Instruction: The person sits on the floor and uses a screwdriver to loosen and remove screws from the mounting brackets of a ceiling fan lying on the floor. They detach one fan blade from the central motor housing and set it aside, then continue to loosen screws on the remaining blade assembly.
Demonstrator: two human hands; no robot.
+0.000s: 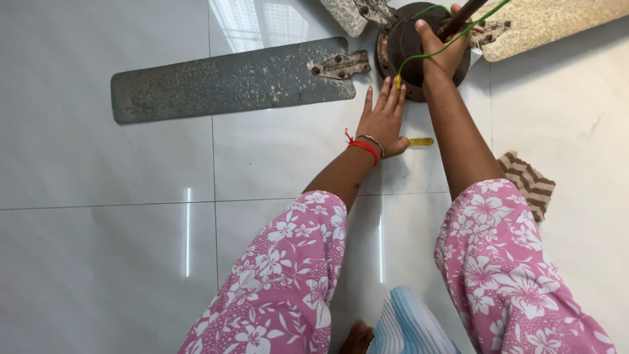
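A dismantled ceiling fan lies on a white tiled floor point(98, 249), and its round brown motor housing point(396, 46) sits at the top of the view. The right hand point(442, 49) rests on top of that housing with its fingers curled around the dark downrod point(462, 16) that rises from the centre, so the hand is closed in a grip on the rod. A thin green wire point(429, 54) loops over the back of this hand and runs off toward the upper right of the housing.

The left hand point(383, 121) lies on the floor just below and left of the housing, palm down, fingers straight and together, their tips close to the housing's lower rim. It holds nothing between the fingers. Its wrist carries a red thread band point(363, 148) and a thin metal bangle point(372, 139). A small yellow screwdriver handle point(420, 141) lies on the floor just beside the thumb side of this hand, below the housing; whether the thumb touches it cannot be told.

A long grey, speckled fan blade point(229, 82) stretches left from the housing, joined by a rusty metal bracket point(341, 65). A paler beige blade point(557, 23) extends right from the housing. A brown-and-cream striped cloth point(531, 183) lies on the floor well below and right of the housing.
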